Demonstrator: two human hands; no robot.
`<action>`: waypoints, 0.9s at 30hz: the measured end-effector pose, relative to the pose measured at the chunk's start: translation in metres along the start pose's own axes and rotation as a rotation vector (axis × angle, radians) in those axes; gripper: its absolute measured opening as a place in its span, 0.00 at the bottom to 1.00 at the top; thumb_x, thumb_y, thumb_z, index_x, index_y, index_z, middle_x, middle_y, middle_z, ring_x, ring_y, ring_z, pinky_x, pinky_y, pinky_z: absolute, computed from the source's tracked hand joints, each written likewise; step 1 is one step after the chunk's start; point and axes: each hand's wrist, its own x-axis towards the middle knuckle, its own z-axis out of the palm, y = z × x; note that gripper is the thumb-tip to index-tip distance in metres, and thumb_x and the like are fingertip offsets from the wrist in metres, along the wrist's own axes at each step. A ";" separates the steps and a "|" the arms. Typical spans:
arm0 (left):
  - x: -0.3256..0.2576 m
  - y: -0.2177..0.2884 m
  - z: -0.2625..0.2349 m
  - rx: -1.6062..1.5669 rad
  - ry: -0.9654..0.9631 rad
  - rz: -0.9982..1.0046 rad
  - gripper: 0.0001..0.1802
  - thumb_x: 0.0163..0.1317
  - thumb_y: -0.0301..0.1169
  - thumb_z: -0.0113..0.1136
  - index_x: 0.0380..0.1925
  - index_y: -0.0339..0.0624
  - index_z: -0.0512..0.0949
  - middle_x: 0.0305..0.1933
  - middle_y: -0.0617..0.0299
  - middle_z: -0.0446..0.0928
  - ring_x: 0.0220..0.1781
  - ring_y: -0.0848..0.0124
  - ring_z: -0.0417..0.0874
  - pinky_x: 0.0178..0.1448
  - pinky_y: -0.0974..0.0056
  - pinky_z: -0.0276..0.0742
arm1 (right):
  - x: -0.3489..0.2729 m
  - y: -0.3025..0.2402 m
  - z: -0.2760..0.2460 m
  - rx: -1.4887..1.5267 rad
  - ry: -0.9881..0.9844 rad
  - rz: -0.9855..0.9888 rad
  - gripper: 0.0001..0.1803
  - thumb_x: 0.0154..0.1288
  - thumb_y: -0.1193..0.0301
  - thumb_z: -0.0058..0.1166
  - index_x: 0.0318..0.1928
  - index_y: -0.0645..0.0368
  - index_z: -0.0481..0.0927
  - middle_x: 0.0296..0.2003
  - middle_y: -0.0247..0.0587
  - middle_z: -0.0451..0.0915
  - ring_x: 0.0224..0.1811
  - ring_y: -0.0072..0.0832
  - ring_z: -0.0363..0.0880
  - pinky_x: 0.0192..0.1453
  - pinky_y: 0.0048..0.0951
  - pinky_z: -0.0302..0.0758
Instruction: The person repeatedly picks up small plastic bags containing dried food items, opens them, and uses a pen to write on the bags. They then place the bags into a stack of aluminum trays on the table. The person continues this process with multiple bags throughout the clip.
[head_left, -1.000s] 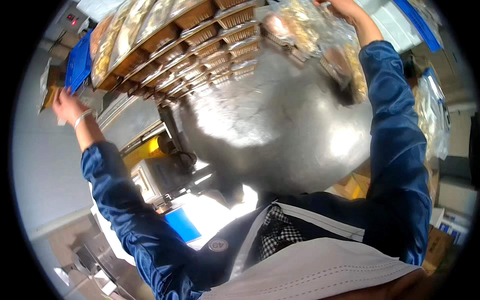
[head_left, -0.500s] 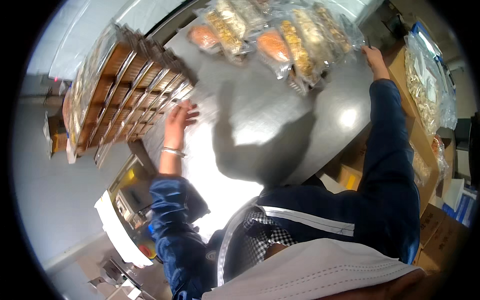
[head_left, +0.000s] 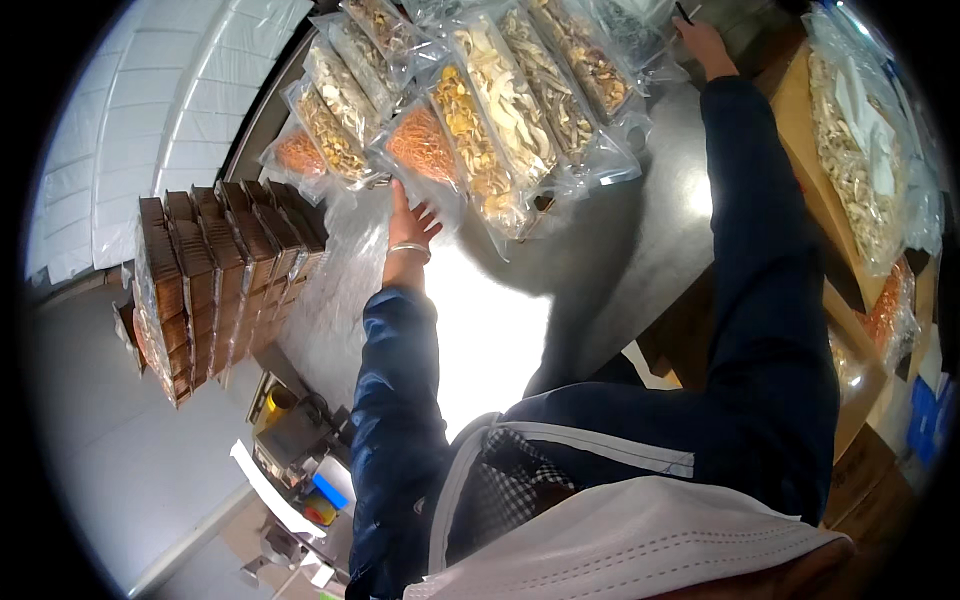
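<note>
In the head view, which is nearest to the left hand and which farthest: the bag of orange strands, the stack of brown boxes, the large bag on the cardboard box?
1. Bag of orange strands, just beyond the left hand.
2. Stack of brown boxes, to its left.
3. Large bag, far right, on the cardboard box.

Both arms reach forward. The left hand (head_left: 412, 222) is flat, fingers spread; the right hand (head_left: 704, 42) is stretched far out, loosely curled.

Steel table (head_left: 590, 250) — clear food bags (head_left: 490, 110), stacked brown trays (head_left: 215, 270).
</note>
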 end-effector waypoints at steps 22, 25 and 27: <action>-0.156 -0.133 -0.133 -0.185 0.179 0.006 0.24 0.72 0.41 0.56 0.62 0.42 0.69 0.54 0.63 0.76 0.53 0.68 0.79 0.56 0.59 0.78 | -0.286 -0.055 0.002 0.608 -0.665 0.572 0.21 0.71 0.54 0.54 0.42 0.62 0.83 0.19 0.23 0.69 0.18 0.14 0.64 0.21 0.23 0.56; -0.178 -0.150 -0.184 -0.179 0.219 0.073 0.32 0.71 0.52 0.54 0.64 0.39 0.68 0.50 0.61 0.78 0.47 0.69 0.80 0.50 0.62 0.78 | -0.338 -0.126 -0.005 0.658 -0.676 0.650 0.16 0.72 0.57 0.54 0.42 0.58 0.82 0.18 0.20 0.65 0.16 0.11 0.59 0.20 0.19 0.54; -0.169 -0.174 -0.161 -0.279 0.196 0.057 0.37 0.72 0.57 0.48 0.67 0.38 0.64 0.56 0.56 0.76 0.54 0.66 0.79 0.56 0.59 0.77 | -0.345 -0.150 -0.006 0.525 -0.754 0.618 0.17 0.74 0.59 0.49 0.47 0.60 0.81 0.24 0.34 0.72 0.25 0.25 0.69 0.30 0.28 0.64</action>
